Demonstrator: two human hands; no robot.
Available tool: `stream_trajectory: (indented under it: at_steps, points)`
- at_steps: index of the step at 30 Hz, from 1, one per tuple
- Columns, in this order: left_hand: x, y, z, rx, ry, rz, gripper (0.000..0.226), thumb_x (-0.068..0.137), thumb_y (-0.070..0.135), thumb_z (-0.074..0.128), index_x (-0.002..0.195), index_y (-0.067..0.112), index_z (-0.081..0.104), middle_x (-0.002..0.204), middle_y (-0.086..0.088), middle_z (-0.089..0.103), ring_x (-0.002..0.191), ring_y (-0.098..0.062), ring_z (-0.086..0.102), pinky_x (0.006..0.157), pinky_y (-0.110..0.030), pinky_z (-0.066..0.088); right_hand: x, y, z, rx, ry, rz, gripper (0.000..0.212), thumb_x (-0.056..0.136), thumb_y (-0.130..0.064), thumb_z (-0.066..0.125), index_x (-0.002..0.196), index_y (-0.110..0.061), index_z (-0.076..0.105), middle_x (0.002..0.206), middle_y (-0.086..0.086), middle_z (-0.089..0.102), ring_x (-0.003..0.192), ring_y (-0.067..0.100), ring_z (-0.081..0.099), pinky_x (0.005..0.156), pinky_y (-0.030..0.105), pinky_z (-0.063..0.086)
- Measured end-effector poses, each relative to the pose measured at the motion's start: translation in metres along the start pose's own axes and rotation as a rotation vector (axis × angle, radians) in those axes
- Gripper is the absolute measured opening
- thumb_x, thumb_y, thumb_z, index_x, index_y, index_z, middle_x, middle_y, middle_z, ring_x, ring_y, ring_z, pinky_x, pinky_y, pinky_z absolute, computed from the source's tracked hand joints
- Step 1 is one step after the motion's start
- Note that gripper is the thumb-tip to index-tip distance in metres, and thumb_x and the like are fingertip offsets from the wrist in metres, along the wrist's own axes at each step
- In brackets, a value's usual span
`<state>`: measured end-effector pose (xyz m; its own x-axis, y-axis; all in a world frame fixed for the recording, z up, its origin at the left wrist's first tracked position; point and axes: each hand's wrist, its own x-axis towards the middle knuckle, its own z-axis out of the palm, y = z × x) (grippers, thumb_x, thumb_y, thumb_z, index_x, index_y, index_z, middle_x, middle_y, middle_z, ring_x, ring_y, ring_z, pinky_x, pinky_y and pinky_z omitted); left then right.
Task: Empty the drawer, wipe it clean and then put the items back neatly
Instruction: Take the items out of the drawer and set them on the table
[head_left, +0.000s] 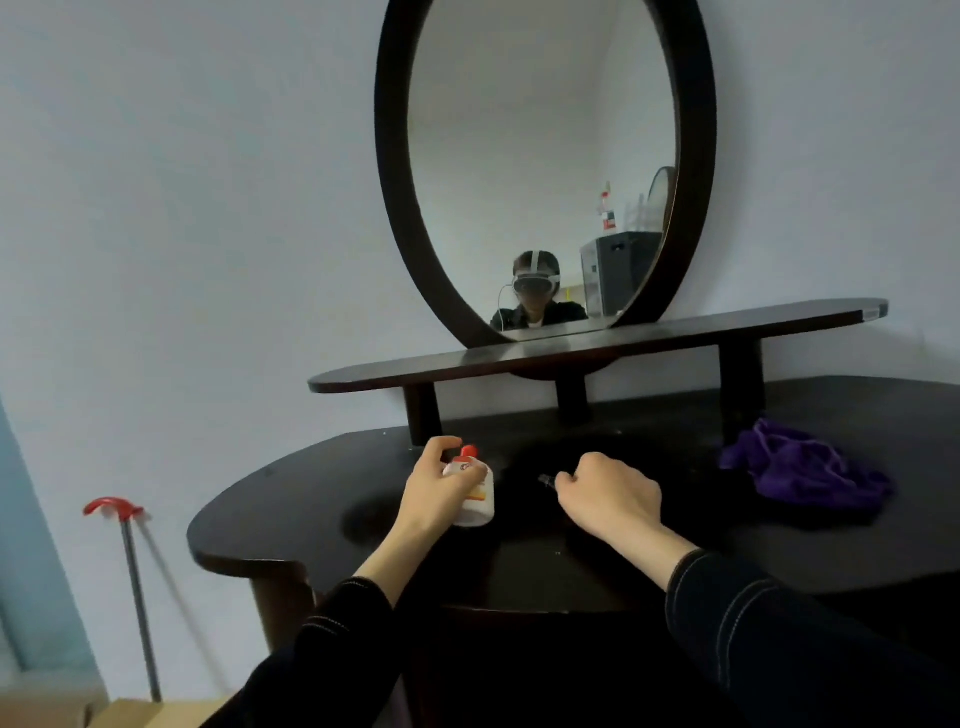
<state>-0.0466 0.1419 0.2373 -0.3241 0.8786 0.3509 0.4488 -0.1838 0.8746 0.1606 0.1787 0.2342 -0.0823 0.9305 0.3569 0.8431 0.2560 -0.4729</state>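
My left hand (434, 486) grips a small white bottle (475, 496) with a red cap and an orange label, just above the dark dressing table (291, 499). My right hand (608, 491) is curled round a small dark object (546, 480) whose tip pokes out past the fingers; I cannot make out what it is. A crumpled purple cloth (810, 470) lies on the table top to the right of my right hand. The drawer is out of view below the table's front edge.
A raised dark shelf (597, 345) on short posts runs along the back of the table, with an oval mirror (540, 166) above it. A metal stick with a red handle (130, 582) leans against the wall at the left.
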Motion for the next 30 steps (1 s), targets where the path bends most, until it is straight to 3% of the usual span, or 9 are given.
stream_trajectory:
  at_steps: [5,9,12,14,18,21,25,30]
  points:
    - [0.009,-0.004,0.008,0.591,0.131,0.088,0.026,0.092,0.048,0.055,0.113,0.034,0.059,0.109,0.010,0.053,0.093,-0.016,0.063,0.084,-0.039,0.053,0.024,-0.018,0.015,0.119,-0.109,-0.071,0.020,0.098,-0.042,0.047,0.101,-0.029,0.063,0.089,-0.010,0.069,0.093,0.019,0.066,0.076,0.034,0.044]
    - [0.002,-0.001,0.017,0.780,0.145,0.183,0.036,0.091,0.063,0.045,0.106,0.033,0.060,0.108,0.011,0.048,0.086,-0.017,0.062,0.077,-0.037,0.054,0.030,-0.014,0.016,0.238,-0.197,-0.144,0.026,0.093,-0.034,0.052,0.115,-0.041,0.062,0.109,-0.017,0.066,0.106,0.014,0.062,0.076,0.031,0.044]
    - [0.003,-0.002,0.018,0.815,0.102,0.210,0.037,0.087,0.062,0.047,0.109,0.033,0.055,0.109,0.011,0.046,0.086,-0.018,0.060,0.073,-0.034,0.050,0.031,-0.011,0.015,0.309,-0.259,-0.196,0.027,0.086,-0.030,0.055,0.106,-0.045,0.067,0.107,-0.021,0.067,0.103,0.009,0.062,0.073,0.028,0.046]
    - [0.007,-0.004,0.017,0.832,0.080,0.191,0.036,0.088,0.059,0.049,0.109,0.030,0.052,0.108,0.009,0.043,0.083,-0.019,0.058,0.069,-0.033,0.044,0.031,-0.012,0.017,0.282,-0.291,-0.251,0.026,0.084,-0.032,0.059,0.104,-0.044,0.068,0.107,-0.018,0.068,0.107,0.011,0.058,0.080,0.031,0.049]
    - [0.020,-0.004,0.022,0.821,0.096,0.111,0.031,0.096,0.049,0.040,0.109,0.023,0.049,0.109,0.000,0.042,0.083,-0.027,0.057,0.072,-0.036,0.043,0.034,-0.014,0.027,0.205,-0.333,-0.315,0.038,0.086,-0.037,0.059,0.123,-0.047,0.062,0.130,-0.010,0.060,0.130,0.015,0.041,0.088,0.033,0.042]
    - [0.027,-0.005,0.022,0.823,0.110,0.122,0.032,0.102,0.044,0.033,0.109,0.019,0.050,0.107,-0.003,0.044,0.078,-0.027,0.053,0.071,-0.037,0.041,0.036,-0.014,0.032,0.183,-0.359,-0.297,0.046,0.087,-0.038,0.056,0.132,-0.050,0.056,0.144,-0.006,0.051,0.136,0.016,0.041,0.088,0.030,0.038]
    - [0.021,-0.005,0.018,0.808,0.124,0.143,0.028,0.105,0.037,0.030,0.108,0.016,0.049,0.106,-0.005,0.044,0.077,-0.029,0.053,0.067,-0.038,0.039,0.032,-0.014,0.027,0.164,-0.318,-0.269,0.049,0.090,-0.034,0.055,0.138,-0.045,0.053,0.142,-0.001,0.053,0.135,0.018,0.043,0.093,0.034,0.042]
    - [-0.003,0.001,0.009,0.717,0.228,0.065,0.025,0.104,0.037,0.032,0.105,0.018,0.047,0.113,-0.005,0.045,0.078,-0.028,0.052,0.070,-0.038,0.041,0.006,-0.010,0.008,0.166,-0.264,-0.263,0.046,0.093,-0.030,0.057,0.139,-0.033,0.054,0.135,-0.009,0.060,0.134,0.016,0.043,0.092,0.033,0.043]
